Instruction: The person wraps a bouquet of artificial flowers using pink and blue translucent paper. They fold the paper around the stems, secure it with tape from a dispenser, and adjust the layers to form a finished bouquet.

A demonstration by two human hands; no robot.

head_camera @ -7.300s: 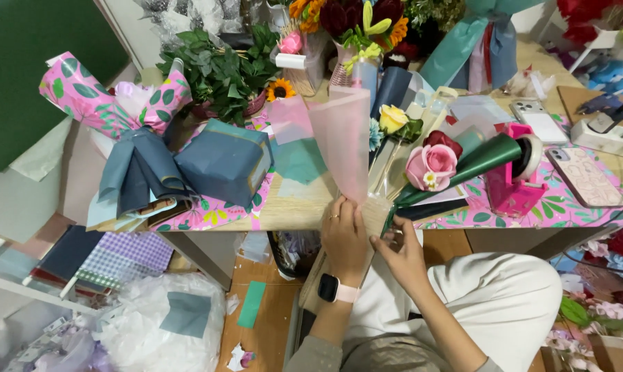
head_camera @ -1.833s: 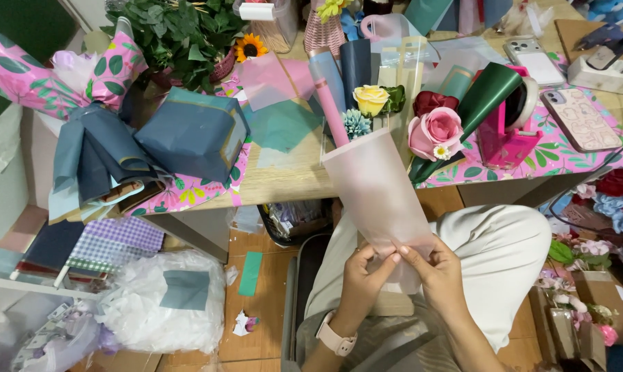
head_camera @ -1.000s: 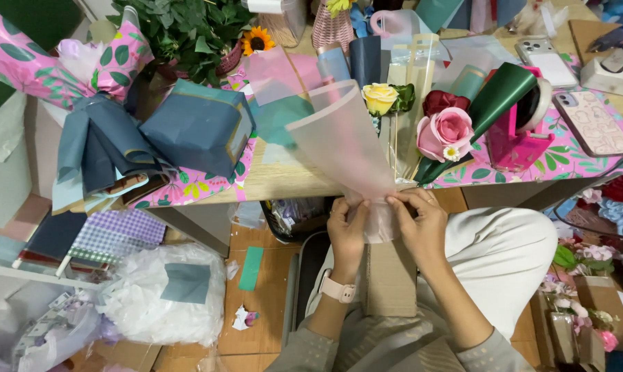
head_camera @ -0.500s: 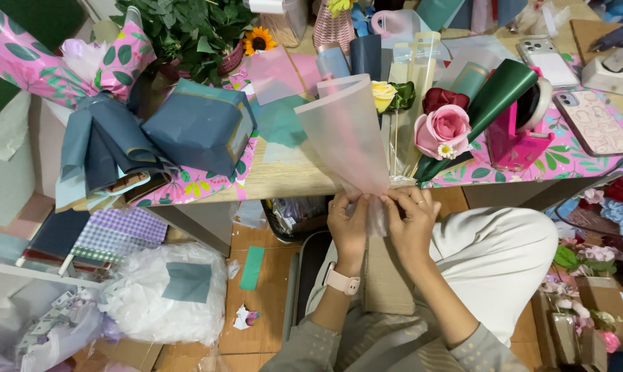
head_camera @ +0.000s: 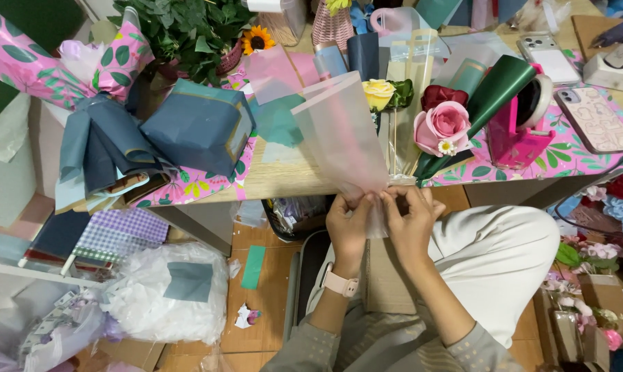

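1. Since half a second ago the translucent pink wrapping sheet (head_camera: 342, 134) leans a little further left, its top edge now over the table (head_camera: 291, 180) rim.
2. The left hand (head_camera: 349, 224) and right hand (head_camera: 409, 220) both pinch the sheet's narrow lower end, just in front of the table edge.
3. To gather it well, I'd judge the pleats should stay small and even, fingertips close together.
4. The pink rose (head_camera: 441, 127) lies on the table, right of the sheet.

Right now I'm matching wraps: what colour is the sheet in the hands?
Translucent pale pink sheet, seen in the head view.
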